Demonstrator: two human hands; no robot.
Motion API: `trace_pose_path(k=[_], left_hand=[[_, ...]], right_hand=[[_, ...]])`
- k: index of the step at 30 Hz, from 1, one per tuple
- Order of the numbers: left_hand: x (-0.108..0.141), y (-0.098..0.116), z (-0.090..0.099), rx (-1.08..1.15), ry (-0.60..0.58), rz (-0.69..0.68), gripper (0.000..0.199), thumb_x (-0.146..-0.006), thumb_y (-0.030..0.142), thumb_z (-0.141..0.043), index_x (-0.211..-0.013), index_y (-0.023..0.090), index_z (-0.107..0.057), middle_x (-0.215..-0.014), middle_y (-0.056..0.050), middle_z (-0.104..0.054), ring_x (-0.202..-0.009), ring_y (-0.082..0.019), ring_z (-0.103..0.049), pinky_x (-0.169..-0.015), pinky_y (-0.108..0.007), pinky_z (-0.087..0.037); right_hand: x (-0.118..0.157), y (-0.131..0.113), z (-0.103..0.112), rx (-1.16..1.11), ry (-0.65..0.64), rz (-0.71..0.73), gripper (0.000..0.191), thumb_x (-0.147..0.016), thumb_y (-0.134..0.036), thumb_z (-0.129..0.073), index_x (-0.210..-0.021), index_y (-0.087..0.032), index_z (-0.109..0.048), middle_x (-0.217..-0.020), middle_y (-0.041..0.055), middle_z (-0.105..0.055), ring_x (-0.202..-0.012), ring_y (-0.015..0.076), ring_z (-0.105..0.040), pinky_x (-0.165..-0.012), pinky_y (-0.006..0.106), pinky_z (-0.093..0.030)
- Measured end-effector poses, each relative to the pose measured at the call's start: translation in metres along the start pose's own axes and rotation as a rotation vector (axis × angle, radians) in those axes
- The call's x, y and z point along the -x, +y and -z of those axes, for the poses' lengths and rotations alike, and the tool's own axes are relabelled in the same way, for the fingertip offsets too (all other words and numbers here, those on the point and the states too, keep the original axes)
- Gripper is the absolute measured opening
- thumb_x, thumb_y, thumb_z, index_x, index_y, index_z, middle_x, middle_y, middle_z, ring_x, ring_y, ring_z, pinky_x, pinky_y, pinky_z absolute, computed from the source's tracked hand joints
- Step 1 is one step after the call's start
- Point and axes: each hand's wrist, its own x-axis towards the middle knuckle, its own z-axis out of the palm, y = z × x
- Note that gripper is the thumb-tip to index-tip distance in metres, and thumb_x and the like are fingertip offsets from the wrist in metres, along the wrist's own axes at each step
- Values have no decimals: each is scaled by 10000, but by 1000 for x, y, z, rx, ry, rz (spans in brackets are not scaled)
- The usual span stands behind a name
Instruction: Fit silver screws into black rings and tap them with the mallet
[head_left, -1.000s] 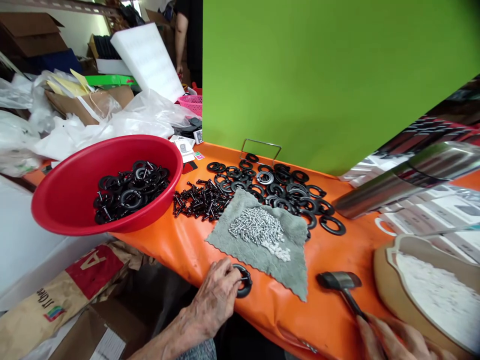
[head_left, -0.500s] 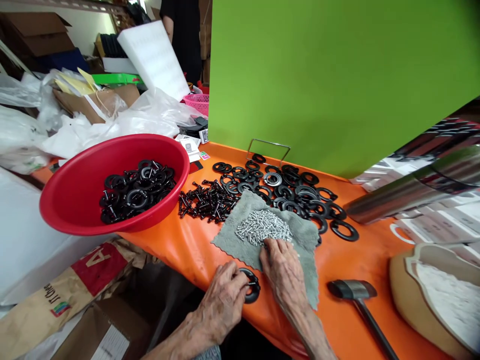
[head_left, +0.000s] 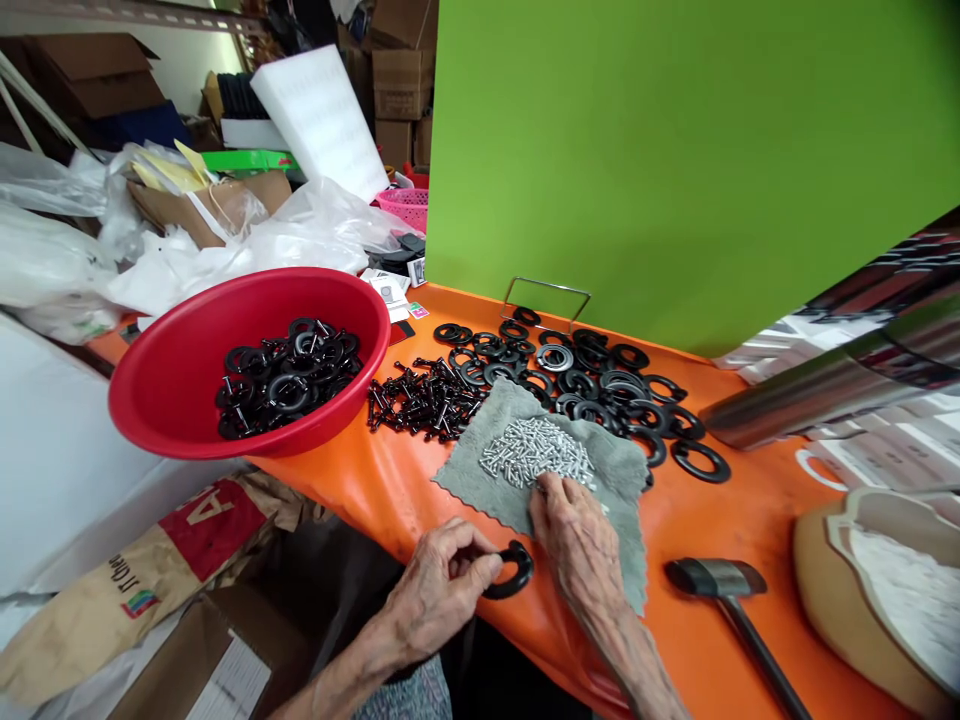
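Observation:
My left hand pinches a black ring between thumb and fingers at the front edge of the orange-covered table. My right hand rests on a grey-green cloth, its fingertips drawn together at the near edge of a heap of small silver pins. Whatever lies between those fingertips is hidden. Behind the cloth lie many loose black rings, and left of it is a pile of short black bolt-like pieces.
A red basin holding black ring parts overhangs the table's left side. A mallet lies at right, beside a tan tub of white powder. A metal cylinder leans at right; a green panel stands behind.
The black ring has turned and tilted in my left hand, whose thumb now shows on it. My right hand stays at the pins. The person in the background is out of view.

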Motion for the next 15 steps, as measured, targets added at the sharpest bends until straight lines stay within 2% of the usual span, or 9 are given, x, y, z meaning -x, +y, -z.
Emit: trace_pose_path(k=[7, 10, 15], left_hand=[[0, -3, -1, 249, -65, 100, 220, -835, 328, -558, -766, 122, -593, -665, 18, -502, -622, -101, -427, -609, -241, -321], [0, 0, -1, 252, -60, 104, 239, -824, 351, -568, -765, 121, -588, -672, 12, -507, -631, -105, -431, -616, -245, -325], [0, 5, 1, 170, -50, 103, 262, -812, 376, -566, -781, 117, -586, -671, 12, -484, -624, -107, -403, -607, -251, -318]], right_hand=[[3, 5, 18, -305, 91, -30, 188, -917, -290, -389, -887, -211, -556, -768, 21, -639, -618, 149, -606, -573, 255, -472], [10, 2, 20, -356, 127, -58, 189, -915, -306, -423, -884, -209, -582, -751, 19, -653, -592, 146, -612, -547, 250, -481], [22, 2, 11, -361, 107, -31, 239, -937, -284, -362, -937, -195, -584, -829, 54, -649, -729, 171, -645, -652, 281, -509]])
